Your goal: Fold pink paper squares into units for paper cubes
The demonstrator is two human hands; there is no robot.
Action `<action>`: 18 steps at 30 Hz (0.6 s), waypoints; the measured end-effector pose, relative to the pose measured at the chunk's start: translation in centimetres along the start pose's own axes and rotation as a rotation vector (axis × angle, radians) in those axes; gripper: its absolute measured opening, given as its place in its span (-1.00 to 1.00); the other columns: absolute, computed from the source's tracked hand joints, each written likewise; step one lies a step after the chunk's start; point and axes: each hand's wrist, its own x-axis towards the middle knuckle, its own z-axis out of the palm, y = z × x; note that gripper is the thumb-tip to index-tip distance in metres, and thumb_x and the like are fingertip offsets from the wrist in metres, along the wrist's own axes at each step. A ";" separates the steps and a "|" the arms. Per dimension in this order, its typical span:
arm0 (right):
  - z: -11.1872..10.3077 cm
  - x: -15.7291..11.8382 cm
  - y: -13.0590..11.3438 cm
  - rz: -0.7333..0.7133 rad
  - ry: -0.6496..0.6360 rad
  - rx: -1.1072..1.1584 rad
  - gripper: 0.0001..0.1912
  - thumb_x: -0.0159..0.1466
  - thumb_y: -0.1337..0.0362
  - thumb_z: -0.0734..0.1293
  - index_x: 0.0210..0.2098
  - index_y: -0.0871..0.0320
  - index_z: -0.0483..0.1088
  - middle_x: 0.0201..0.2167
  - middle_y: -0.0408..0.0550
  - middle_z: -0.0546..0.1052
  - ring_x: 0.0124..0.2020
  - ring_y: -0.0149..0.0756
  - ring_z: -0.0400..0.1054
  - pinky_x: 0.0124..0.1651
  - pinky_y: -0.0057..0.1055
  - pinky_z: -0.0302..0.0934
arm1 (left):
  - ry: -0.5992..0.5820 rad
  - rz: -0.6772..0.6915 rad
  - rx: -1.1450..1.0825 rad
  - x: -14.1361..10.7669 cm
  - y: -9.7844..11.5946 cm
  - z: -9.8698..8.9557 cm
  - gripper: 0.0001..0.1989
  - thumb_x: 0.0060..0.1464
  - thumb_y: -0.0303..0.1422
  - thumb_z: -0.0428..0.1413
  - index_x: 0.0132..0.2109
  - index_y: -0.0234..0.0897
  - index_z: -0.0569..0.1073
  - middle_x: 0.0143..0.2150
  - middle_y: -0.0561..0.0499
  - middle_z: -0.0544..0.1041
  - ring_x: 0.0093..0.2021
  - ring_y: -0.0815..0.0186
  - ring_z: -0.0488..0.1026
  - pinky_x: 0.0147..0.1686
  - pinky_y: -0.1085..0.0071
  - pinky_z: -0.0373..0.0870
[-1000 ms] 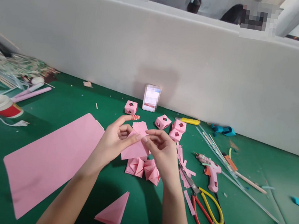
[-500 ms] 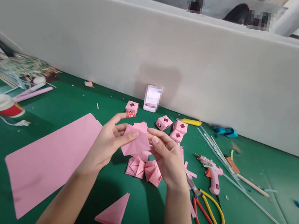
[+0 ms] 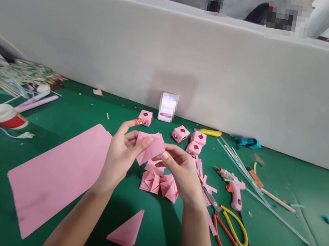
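Between both hands is a creased pink paper piece (image 3: 154,148). My left hand (image 3: 122,153) pinches its left side, thumb on top, with a red wrapping on the index fingertip. At its right edge my right hand (image 3: 180,171) grips the paper between thumb and fingers. Folded pink units (image 3: 151,182) lie on the green table just below the hands. Nearer to me rests a folded pink triangle (image 3: 127,231). Behind the hands stand small pink paper boxes (image 3: 180,134) with diamond-shaped openings.
A large pink sheet (image 3: 58,181) lies at left, near a paper cup (image 3: 5,115). Scissors (image 3: 230,231), a glue gun (image 3: 235,188) and pink strips lie at right. A phone (image 3: 167,107) leans on the white partition (image 3: 176,46).
The pink paper between my hands has turned and looks folded smaller, with its lower edge higher. My right fingers have shifted along its right edge.
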 end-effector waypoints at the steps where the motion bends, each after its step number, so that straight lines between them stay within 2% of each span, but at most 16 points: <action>1: 0.0 0.0 0.0 -0.008 0.012 -0.004 -0.69 0.21 0.03 0.47 -0.15 0.08 0.56 -0.25 -0.07 0.61 -0.25 -0.27 0.52 -0.14 -0.32 0.44 | 0.007 0.012 0.012 0.0 0.0 0.0 -0.43 0.00 -0.25 0.35 0.12 -0.16 0.35 -0.36 0.11 0.53 -0.32 0.34 0.53 -0.34 0.48 0.46; 5: 0.3 0.2 0.3 -0.039 0.047 -0.016 -0.71 0.20 0.02 0.48 -0.22 0.09 0.57 -0.30 -0.10 0.60 -0.27 -0.29 0.50 -0.15 -0.34 0.44 | 0.006 0.050 0.035 -0.1 -0.1 0.0 -0.41 0.00 -0.25 0.36 0.14 -0.18 0.34 -0.36 0.11 0.51 -0.30 0.34 0.52 -0.32 0.48 0.46; 9: 0.1 0.1 0.5 -0.047 0.058 0.065 -0.70 0.27 -0.01 0.41 -0.24 0.09 0.59 -0.38 -0.10 0.59 -0.30 -0.29 0.52 -0.19 -0.34 0.44 | 0.014 0.040 -0.023 -0.1 -0.2 0.1 -0.45 0.01 -0.25 0.35 0.12 -0.17 0.36 -0.30 0.07 0.56 -0.25 0.32 0.55 -0.27 0.48 0.48; 13: -0.1 0.0 0.3 -0.067 0.078 0.039 -0.76 0.25 0.07 0.46 -0.19 0.06 0.61 -0.34 -0.08 0.63 -0.24 -0.26 0.54 -0.14 -0.33 0.43 | 0.027 0.042 -0.039 0.0 -0.2 0.0 -0.47 0.03 -0.24 0.33 0.12 -0.16 0.35 -0.25 0.04 0.58 -0.20 0.30 0.58 -0.25 0.47 0.50; 18: 0.4 0.1 -0.1 -0.041 0.095 -0.002 -0.72 0.14 0.08 0.53 -0.22 0.08 0.60 -0.27 -0.08 0.63 -0.24 -0.27 0.50 -0.15 -0.32 0.43 | 0.037 0.073 0.032 -0.3 0.0 0.2 -0.48 0.05 -0.22 0.32 0.11 -0.16 0.35 -0.26 0.05 0.58 -0.18 0.26 0.58 -0.28 0.47 0.49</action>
